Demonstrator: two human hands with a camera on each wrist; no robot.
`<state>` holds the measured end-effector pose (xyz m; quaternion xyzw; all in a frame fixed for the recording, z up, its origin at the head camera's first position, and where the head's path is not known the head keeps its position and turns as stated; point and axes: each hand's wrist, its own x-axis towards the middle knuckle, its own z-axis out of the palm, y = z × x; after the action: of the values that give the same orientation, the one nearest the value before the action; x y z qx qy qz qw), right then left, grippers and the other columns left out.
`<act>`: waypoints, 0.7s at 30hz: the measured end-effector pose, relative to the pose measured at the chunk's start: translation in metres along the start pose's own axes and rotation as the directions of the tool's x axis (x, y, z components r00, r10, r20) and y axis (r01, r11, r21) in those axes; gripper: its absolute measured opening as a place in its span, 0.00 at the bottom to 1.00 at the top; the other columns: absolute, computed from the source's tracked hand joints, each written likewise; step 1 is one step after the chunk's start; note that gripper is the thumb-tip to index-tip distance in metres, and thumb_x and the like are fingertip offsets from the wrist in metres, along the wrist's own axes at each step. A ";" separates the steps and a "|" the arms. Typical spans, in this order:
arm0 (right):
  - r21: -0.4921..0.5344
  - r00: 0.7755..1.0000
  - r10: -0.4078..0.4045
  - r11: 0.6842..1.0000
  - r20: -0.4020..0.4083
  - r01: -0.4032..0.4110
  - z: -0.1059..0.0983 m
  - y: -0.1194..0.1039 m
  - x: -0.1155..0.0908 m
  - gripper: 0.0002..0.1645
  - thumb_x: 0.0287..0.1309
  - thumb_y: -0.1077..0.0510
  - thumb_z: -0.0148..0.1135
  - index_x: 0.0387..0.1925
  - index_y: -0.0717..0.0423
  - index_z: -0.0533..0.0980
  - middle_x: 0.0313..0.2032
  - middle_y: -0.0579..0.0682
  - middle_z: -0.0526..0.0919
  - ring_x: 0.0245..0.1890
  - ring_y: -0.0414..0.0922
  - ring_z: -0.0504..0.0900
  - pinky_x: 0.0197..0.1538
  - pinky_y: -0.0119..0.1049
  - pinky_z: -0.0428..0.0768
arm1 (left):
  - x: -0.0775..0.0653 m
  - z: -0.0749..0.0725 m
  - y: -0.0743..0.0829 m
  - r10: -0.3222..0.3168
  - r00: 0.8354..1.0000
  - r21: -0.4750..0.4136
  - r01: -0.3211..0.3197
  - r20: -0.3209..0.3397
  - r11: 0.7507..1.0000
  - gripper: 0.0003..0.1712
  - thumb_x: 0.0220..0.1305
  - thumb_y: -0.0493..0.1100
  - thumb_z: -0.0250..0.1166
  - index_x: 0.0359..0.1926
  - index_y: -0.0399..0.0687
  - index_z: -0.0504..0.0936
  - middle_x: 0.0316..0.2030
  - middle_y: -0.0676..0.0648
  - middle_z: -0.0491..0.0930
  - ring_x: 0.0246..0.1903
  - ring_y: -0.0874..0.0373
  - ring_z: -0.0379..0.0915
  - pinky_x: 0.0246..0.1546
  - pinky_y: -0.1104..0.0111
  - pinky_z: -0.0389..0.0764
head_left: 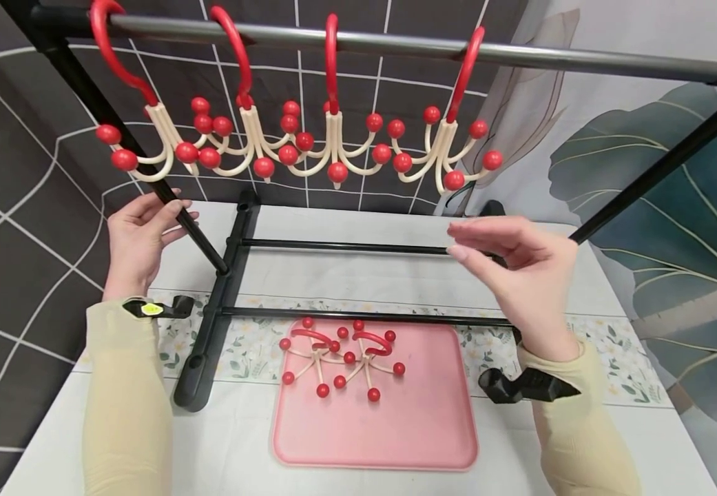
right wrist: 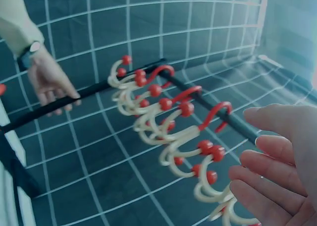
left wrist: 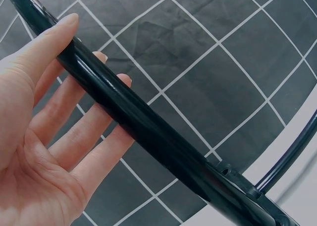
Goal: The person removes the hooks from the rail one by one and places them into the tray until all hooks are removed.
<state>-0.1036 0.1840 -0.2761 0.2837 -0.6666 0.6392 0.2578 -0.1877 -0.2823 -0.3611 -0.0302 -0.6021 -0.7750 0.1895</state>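
Observation:
My left hand (head_left: 138,234) grips the black side post (left wrist: 114,97) of a clothes rack, thumb in front and fingers behind it. The right hand (head_left: 522,269) is raised in the air right of the rack's middle, fingers bent a little and holding nothing. Four multi-arm hangers (head_left: 333,131), with red hooks, cream arms and red ball tips, hang from the grey top rail (head_left: 395,45). In the right wrist view, the right hand's fingertips are near the hanging row. Two more such hangers (head_left: 367,362) lie on a pink tray (head_left: 408,434).
The rack's black foot (head_left: 200,365) stands on the white table, with two lower crossbars (head_left: 358,315) running across. A second slanted post (head_left: 662,165) rises on the right. Behind are a dark gridded cloth (head_left: 11,275) and a leaf-patterned curtain (head_left: 680,207).

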 end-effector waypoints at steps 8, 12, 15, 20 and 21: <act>0.057 0.990 -0.062 0.996 -0.126 0.070 0.009 -0.019 0.032 0.18 0.47 0.73 0.78 0.39 0.81 0.81 0.38 0.65 0.87 0.40 0.51 0.89 0.49 0.37 0.85 | 0.001 0.000 -0.001 0.008 1.000 0.003 -0.008 0.013 1.000 0.19 0.63 0.31 0.72 0.54 0.27 0.82 0.39 0.42 0.87 0.36 0.53 0.88 0.39 0.66 0.86; 0.077 0.979 -0.091 0.991 -0.181 0.106 0.013 -0.022 0.051 0.20 0.43 0.75 0.79 0.40 0.80 0.81 0.39 0.67 0.87 0.40 0.53 0.89 0.49 0.39 0.85 | 0.001 -0.001 -0.002 0.009 1.000 0.000 -0.009 0.014 1.000 0.19 0.63 0.31 0.72 0.54 0.27 0.82 0.39 0.42 0.87 0.36 0.53 0.88 0.38 0.66 0.86; 0.054 0.974 -0.124 0.989 -0.188 0.136 0.015 -0.023 0.066 0.20 0.42 0.74 0.80 0.40 0.78 0.82 0.39 0.68 0.86 0.40 0.54 0.88 0.49 0.40 0.86 | 0.000 -0.001 -0.002 0.011 1.000 -0.003 -0.011 0.015 1.000 0.18 0.63 0.31 0.71 0.53 0.28 0.82 0.39 0.42 0.87 0.36 0.53 0.88 0.39 0.65 0.86; -0.055 0.966 -0.188 0.982 -0.176 0.181 0.015 -0.021 0.088 0.18 0.45 0.71 0.80 0.41 0.72 0.85 0.40 0.69 0.86 0.40 0.56 0.88 0.48 0.40 0.86 | 0.001 -0.001 -0.002 0.011 1.000 -0.012 -0.011 0.016 1.000 0.18 0.63 0.31 0.72 0.53 0.28 0.83 0.39 0.41 0.87 0.36 0.53 0.88 0.39 0.64 0.85; -0.062 0.966 -0.183 0.983 -0.184 0.175 0.016 -0.021 0.092 0.18 0.45 0.71 0.80 0.41 0.72 0.85 0.40 0.68 0.86 0.40 0.55 0.88 0.49 0.40 0.86 | 0.001 -0.001 -0.002 0.011 1.000 -0.014 -0.011 0.016 1.000 0.18 0.63 0.31 0.72 0.53 0.28 0.83 0.39 0.41 0.87 0.36 0.53 0.88 0.39 0.64 0.85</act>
<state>-0.1533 0.1634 -0.1975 0.2749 -0.6252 0.6220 0.3830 -0.1888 -0.2835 -0.3628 -0.0411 -0.5981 -0.7778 0.1886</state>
